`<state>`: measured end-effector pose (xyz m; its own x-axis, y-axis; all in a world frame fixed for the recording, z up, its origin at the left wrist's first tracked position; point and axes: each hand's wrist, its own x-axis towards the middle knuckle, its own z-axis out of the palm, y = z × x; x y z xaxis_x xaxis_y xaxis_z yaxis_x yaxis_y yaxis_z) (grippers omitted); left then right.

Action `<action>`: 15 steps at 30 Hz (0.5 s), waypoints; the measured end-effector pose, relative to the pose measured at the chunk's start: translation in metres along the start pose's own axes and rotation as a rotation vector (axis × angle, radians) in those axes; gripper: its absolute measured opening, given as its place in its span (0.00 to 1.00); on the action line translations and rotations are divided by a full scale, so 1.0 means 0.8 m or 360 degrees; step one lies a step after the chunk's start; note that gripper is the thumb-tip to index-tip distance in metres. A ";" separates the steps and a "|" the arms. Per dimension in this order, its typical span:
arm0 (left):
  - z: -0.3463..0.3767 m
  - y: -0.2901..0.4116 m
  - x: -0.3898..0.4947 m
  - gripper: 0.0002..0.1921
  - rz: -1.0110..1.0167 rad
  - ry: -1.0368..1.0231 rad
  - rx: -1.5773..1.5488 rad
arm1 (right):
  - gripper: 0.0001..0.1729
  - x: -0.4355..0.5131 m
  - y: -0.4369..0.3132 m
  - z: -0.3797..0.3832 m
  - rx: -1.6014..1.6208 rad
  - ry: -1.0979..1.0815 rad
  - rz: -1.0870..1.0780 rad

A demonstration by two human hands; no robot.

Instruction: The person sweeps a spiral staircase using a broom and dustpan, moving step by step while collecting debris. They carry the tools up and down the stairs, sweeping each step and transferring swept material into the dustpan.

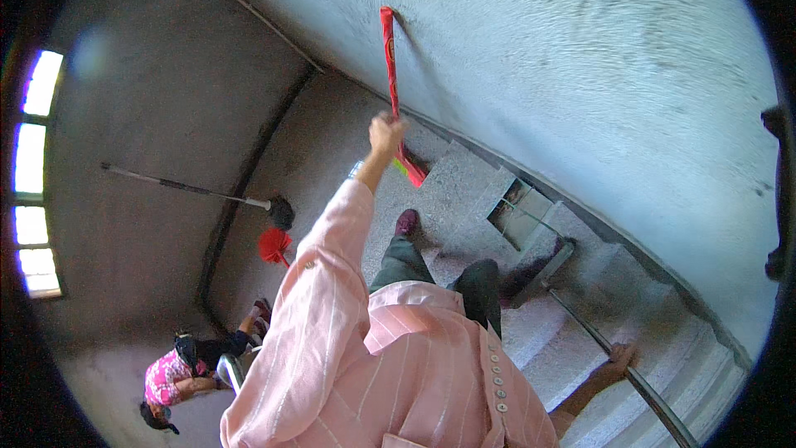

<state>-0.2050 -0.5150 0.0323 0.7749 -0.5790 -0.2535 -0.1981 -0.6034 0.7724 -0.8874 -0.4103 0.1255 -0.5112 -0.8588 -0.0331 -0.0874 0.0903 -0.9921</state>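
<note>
My left hand [387, 132] is closed around the red handle of a broom [391, 68]. The handle rises beside the pale wall, and the red broom head with yellow-green bristles is low, near the floor. At the lower right, my right hand [612, 366] is wrapped around a metal pole [653, 397], which slants over the stairs; its full length and use cannot be told. Past the pole's upper end lies a square, shallow, tray-like thing [532, 218] with green rods across it. One dark red shoe [407, 223] of mine shows on the floor.
Concrete stairs [559, 336] run along the wall at the right. A mop [199, 190] leans at the left, its dark head near a red round brush head [273, 244]. Another person [168, 376] in a pink patterned top is at the lower left, near a curved metal rail [231, 373].
</note>
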 end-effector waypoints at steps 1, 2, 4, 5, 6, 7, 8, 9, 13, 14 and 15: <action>-0.006 -0.002 0.036 0.20 0.0069 0.0040 0.0131 | 0.08 -0.002 0.006 0.003 0.0023 0.0119 -0.0010; -0.007 -0.001 0.071 0.23 0.0158 0.0069 0.0229 | 0.12 -0.012 0.004 0.000 -0.0212 0.0212 -0.0120; 0.003 -0.005 0.132 0.29 0.0264 0.0070 0.0307 | 0.12 -0.028 0.007 0.005 -0.0660 0.0337 -0.0299; 0.011 -0.007 0.158 0.31 0.0292 0.0054 0.0293 | 0.12 -0.038 0.009 0.008 -0.0873 0.0411 -0.0414; 0.020 -0.008 0.179 0.33 0.0354 0.0009 0.0186 | 0.13 -0.046 0.005 0.007 -0.1118 0.0451 -0.0574; 0.027 -0.008 0.196 0.34 0.0408 0.0008 0.0089 | 0.13 -0.051 0.001 0.004 -0.1387 0.0458 -0.0824; 0.033 -0.008 0.209 0.31 0.0332 -0.0056 0.0190 | 0.17 -0.057 -0.002 0.002 -0.1095 0.0451 -0.0561; 0.038 -0.006 0.217 0.28 0.0266 -0.0161 0.0294 | 0.18 -0.058 -0.005 -0.002 -0.1264 0.0476 -0.0446; 0.015 -0.005 0.224 0.18 0.0414 -0.0300 0.0480 | 0.17 -0.066 -0.018 -0.010 -0.1947 0.0298 -0.0485; -0.005 -0.011 0.223 0.18 0.0517 -0.0183 0.0442 | 0.17 -0.066 -0.020 -0.007 -0.0973 0.0425 -0.0113; -0.023 -0.016 0.222 0.18 0.0585 -0.0152 0.0435 | 0.15 -0.073 -0.021 -0.003 -0.1217 0.0321 -0.0176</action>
<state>-0.0540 -0.6004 -0.0118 0.5675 -0.8216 -0.0540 -0.6099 -0.4635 0.6428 -0.8578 -0.3607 0.1447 -0.6038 -0.7818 0.1555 -0.6716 0.3939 -0.6276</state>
